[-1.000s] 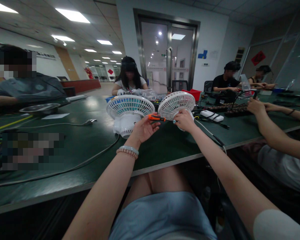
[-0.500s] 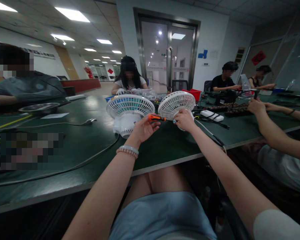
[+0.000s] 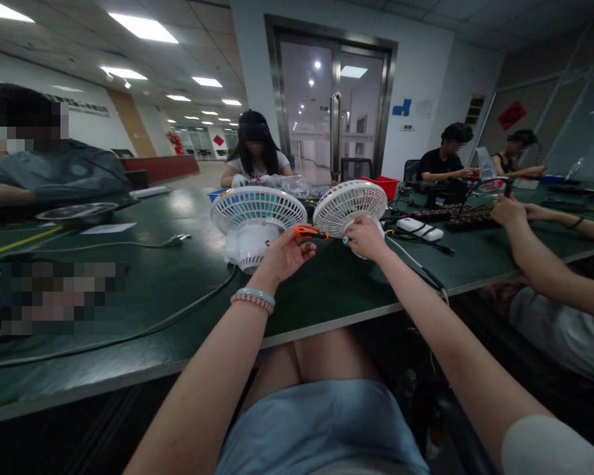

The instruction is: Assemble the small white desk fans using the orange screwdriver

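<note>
My left hand [image 3: 286, 254] is closed round an orange-and-black screwdriver [image 3: 311, 233], which points right. My right hand [image 3: 366, 237] has its fingers pinched together in front of the right white fan [image 3: 349, 201]. A small piece with a light-blue end [image 3: 345, 241] sticks out at those fingertips; its kind is unclear. The hand hides much of that fan's housing, so contact with it is uncertain. Just behind my left hand stands another white fan [image 3: 250, 237], its round slatted grille tilted upward above a white body.
A grey cable [image 3: 178, 310] crosses the green table [image 3: 297, 310] at left. Beyond the right fan are a white power strip [image 3: 420, 229] and a red bin [image 3: 389, 187]. A co-worker's hand [image 3: 507, 210] is at the right; other people sit around the table.
My left fingers and the screwdriver have shifted very slightly. My right hand and both fans look unmoved.
</note>
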`<action>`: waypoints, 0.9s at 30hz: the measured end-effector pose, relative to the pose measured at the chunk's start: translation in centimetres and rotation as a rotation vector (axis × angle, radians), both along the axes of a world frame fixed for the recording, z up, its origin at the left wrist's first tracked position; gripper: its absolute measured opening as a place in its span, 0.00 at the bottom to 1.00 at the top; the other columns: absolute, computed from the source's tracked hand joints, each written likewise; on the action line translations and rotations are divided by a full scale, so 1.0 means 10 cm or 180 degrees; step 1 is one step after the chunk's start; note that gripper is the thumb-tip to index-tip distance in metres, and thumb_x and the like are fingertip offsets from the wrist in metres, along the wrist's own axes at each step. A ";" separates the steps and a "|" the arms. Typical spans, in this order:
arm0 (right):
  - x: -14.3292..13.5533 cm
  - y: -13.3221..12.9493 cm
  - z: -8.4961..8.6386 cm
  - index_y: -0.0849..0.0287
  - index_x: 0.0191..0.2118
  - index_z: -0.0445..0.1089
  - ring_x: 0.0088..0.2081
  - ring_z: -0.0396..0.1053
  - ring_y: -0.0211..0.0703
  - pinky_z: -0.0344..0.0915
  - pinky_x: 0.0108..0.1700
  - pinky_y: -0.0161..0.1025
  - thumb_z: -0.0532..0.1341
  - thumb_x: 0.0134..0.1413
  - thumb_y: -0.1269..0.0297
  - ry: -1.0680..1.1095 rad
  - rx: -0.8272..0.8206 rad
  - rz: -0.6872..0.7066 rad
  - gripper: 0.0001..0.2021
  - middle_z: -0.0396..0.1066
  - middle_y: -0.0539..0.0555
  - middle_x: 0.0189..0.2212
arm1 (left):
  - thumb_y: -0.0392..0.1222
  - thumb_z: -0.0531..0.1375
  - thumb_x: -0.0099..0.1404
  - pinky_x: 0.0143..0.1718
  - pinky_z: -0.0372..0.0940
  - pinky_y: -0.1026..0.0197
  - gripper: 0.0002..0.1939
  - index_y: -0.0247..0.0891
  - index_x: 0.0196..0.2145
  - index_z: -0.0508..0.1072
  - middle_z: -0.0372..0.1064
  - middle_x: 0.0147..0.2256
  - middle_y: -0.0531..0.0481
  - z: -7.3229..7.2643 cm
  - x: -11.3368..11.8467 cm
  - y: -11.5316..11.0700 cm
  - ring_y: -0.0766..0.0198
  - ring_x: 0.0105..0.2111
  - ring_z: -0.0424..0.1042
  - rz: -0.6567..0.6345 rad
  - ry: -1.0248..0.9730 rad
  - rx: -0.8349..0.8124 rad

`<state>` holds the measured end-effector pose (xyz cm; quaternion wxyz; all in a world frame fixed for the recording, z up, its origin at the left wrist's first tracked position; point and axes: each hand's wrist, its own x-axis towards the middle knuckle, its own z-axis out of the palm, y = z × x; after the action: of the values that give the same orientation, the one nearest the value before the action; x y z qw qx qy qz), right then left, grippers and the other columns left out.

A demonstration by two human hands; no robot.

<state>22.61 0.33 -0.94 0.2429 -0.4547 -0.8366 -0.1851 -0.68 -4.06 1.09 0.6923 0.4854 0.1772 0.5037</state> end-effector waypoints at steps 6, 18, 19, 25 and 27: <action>0.00 -0.01 0.01 0.56 0.35 0.74 0.47 0.54 0.51 0.49 0.49 0.47 0.57 0.51 0.63 -0.0008 -0.0022 0.0006 0.10 0.72 0.51 0.40 | 0.47 0.55 0.58 0.30 0.66 0.62 0.18 0.35 0.43 0.71 0.71 0.39 0.45 0.04 0.03 -0.05 0.69 0.26 0.68 0.0125 0.0065 -0.0076; 0.00 -0.01 0.00 0.56 0.36 0.74 0.48 0.54 0.51 0.48 0.49 0.47 0.56 0.52 0.63 0.0031 0.0012 0.0040 0.10 0.72 0.52 0.40 | 0.46 0.53 0.60 0.31 0.67 0.65 0.17 0.31 0.40 0.72 0.72 0.38 0.43 0.02 0.02 -0.03 0.66 0.31 0.72 0.0101 -0.0006 -0.0072; 0.00 -0.01 0.00 0.56 0.36 0.74 0.48 0.54 0.51 0.48 0.49 0.47 0.56 0.52 0.63 0.0031 0.0003 0.0034 0.10 0.72 0.52 0.40 | 0.45 0.52 0.61 0.32 0.67 0.65 0.16 0.31 0.39 0.72 0.72 0.38 0.43 0.02 0.03 -0.03 0.65 0.32 0.72 0.0121 -0.0019 -0.0073; -0.01 -0.01 0.00 0.55 0.36 0.74 0.48 0.54 0.51 0.49 0.49 0.48 0.56 0.51 0.64 0.0021 -0.0027 0.0006 0.10 0.72 0.52 0.40 | 0.44 0.52 0.62 0.34 0.69 0.66 0.15 0.30 0.38 0.72 0.72 0.38 0.42 0.02 0.04 -0.05 0.63 0.34 0.73 0.0170 -0.0026 -0.0015; 0.00 -0.01 0.00 0.56 0.36 0.74 0.48 0.54 0.51 0.49 0.49 0.48 0.56 0.51 0.64 0.0024 0.0000 0.0012 0.10 0.72 0.52 0.40 | 0.44 0.52 0.62 0.34 0.69 0.66 0.15 0.30 0.37 0.72 0.72 0.38 0.42 0.02 0.05 -0.05 0.64 0.34 0.74 0.0212 -0.0001 -0.0014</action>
<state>22.56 0.26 -0.90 0.2463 -0.4538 -0.8366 -0.1829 -0.19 -4.56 1.30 0.6762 0.4777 0.1943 0.5262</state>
